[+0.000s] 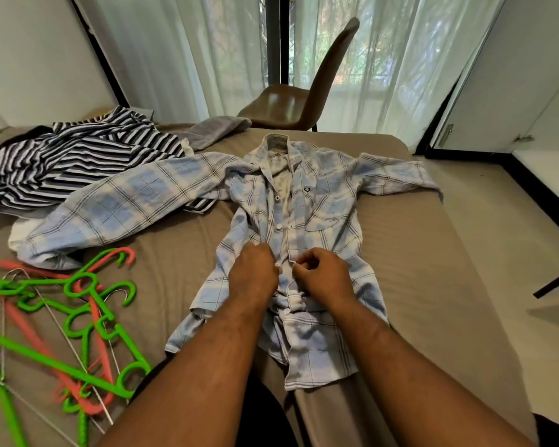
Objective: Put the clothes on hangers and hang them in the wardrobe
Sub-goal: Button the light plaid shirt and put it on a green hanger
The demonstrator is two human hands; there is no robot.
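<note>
Beside a heap of green and pink hangers (pixel 78 321), the front edges of a blue plaid shirt (pixel 323 204) laid flat on the brown bed (pixel 426 259) were pinched between the curled fingers of the left hand (pixel 254 274) and right hand (pixel 325 277), striped clothes (pixel 71 166) being piled farther back.

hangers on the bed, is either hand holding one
No, the left hand and right hand both pinch the front of the plaid shirt, while the hangers lie piled on the bed.
</note>
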